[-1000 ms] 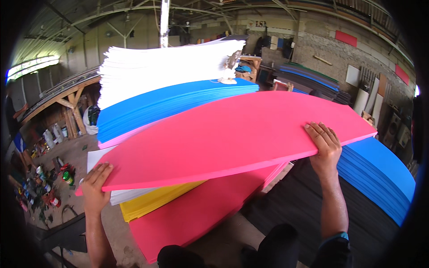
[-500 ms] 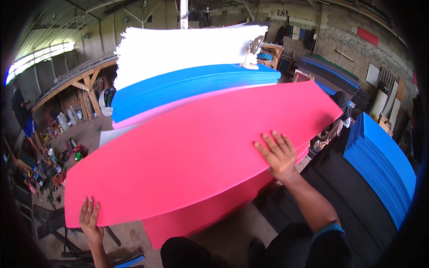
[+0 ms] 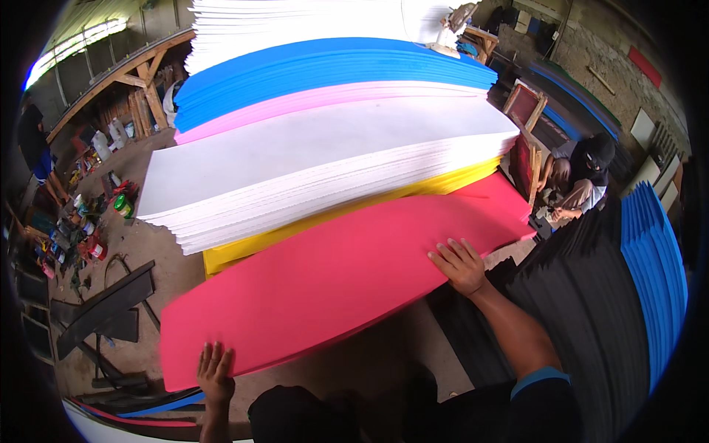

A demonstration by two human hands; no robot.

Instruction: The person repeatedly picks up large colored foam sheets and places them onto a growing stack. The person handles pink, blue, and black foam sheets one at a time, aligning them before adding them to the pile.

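A long pink-red foam sheet (image 3: 332, 280) with tapering ends stretches across in front of me, slightly bent. My left hand (image 3: 216, 371) grips its near left corner, fingers on top and the thumb out of sight. Farther right, my right hand (image 3: 459, 267) holds the near edge, its fingers spread over the top surface; that thumb is hidden too. More red foam (image 3: 496, 198) shows at the far right, beside the sheet. Whether the sheet rests on other sheets along its whole length, I cannot tell.
Beyond lie stacks of yellow (image 3: 244, 251), white (image 3: 317, 151), pink and blue foam (image 3: 325, 63). Black sheets (image 3: 569, 295) and blue ones stand at right. A person (image 3: 583, 173) crouches at far right; another (image 3: 37, 144) stands at far left. Bottles and black offcuts (image 3: 111, 306) litter the left floor.
The sheet has come down, uncovering the white and yellow stacks behind it. Both hands have stayed on its near edge, the left one now farther right. My view has tilted downward.
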